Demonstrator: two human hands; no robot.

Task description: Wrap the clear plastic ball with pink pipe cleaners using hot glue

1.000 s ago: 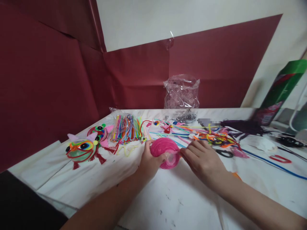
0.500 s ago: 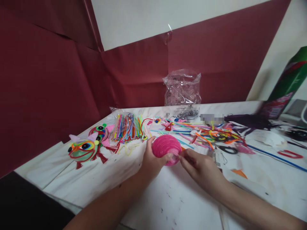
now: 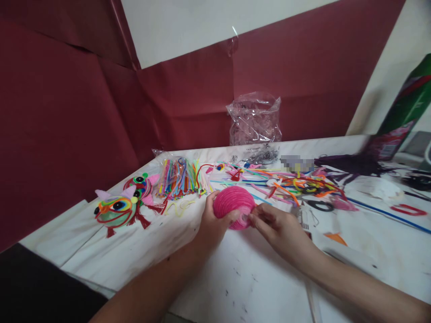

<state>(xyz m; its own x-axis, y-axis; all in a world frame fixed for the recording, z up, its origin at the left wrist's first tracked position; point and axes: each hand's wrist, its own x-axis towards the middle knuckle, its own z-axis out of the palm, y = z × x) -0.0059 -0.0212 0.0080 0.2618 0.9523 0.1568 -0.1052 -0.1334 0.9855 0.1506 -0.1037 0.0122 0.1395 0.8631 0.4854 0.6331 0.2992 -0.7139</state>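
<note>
My left hand (image 3: 215,220) is closed around a bright pink ball (image 3: 235,204), which looks wound with rows of fuzzy pipe cleaner. Its thumb presses on the near side, beside a small pale patch in the winding. At the ball's right edge, my right hand (image 3: 272,222) pinches with thumb and fingertips. Those fingertips hide whatever they grip, perhaps the end of a pink strand. Both hands hold the ball above the white table (image 3: 215,278).
Two colourful lion-head-like figures (image 3: 116,211) with red tassels stand at left. Behind the ball lie bundled pipe cleaners (image 3: 178,177) and a clear plastic bag (image 3: 255,119). Loose pipe cleaners (image 3: 286,186), black tape (image 3: 319,205) and a glue gun (image 3: 350,260) are at right.
My right fingertips have shifted slightly up and left against the ball's edge. The ball appears slightly turned, and the view has tilted a little.
</note>
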